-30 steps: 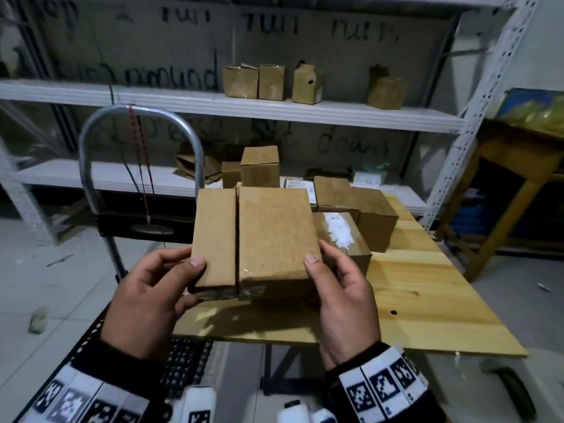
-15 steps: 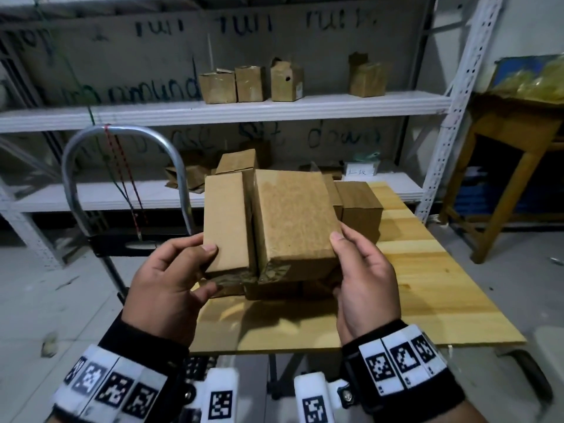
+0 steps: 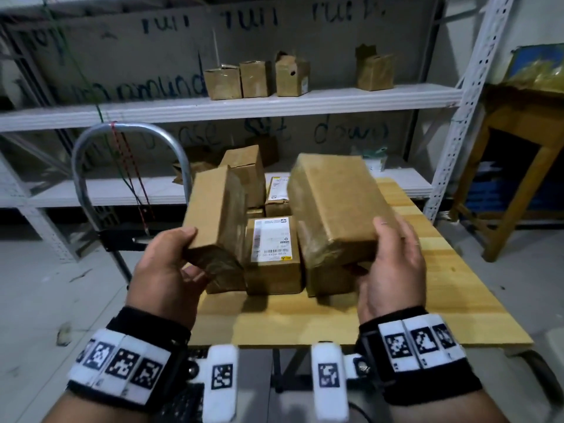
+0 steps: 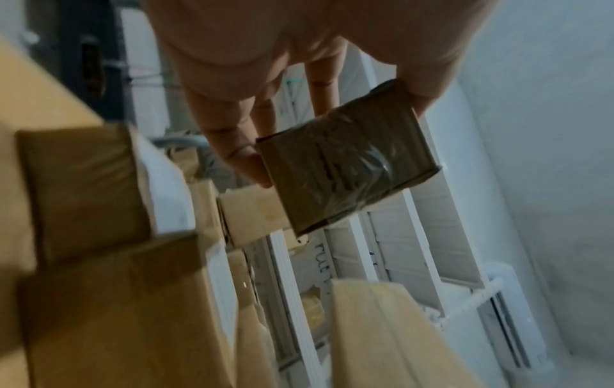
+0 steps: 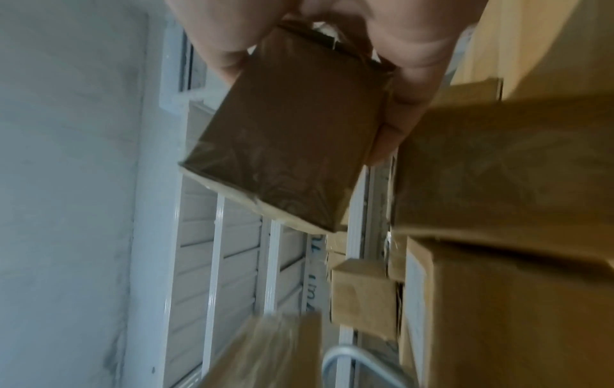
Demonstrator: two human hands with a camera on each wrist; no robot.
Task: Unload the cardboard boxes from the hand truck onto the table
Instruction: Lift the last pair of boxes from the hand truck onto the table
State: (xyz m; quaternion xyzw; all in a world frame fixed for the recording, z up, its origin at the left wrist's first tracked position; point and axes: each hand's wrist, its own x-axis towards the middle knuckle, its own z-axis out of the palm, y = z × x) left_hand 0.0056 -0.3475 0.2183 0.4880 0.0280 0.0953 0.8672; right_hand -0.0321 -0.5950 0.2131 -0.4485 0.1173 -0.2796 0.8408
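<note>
From my head camera, my left hand (image 3: 166,267) grips a narrow cardboard box (image 3: 213,209) by its near end, and my right hand (image 3: 393,264) grips a bigger cardboard box (image 3: 332,206), both held above the wooden worktop (image 3: 442,288) where a labelled box (image 3: 273,254) sits between them (more boxes crowd behind it). The hand truck handle (image 3: 128,129) arches at left. At my left wrist, fingers (image 4: 239,152) and thumb clamp the narrow box's taped end. At my right wrist, my fingers (image 5: 395,131) wrap the bigger box's end.
</note>
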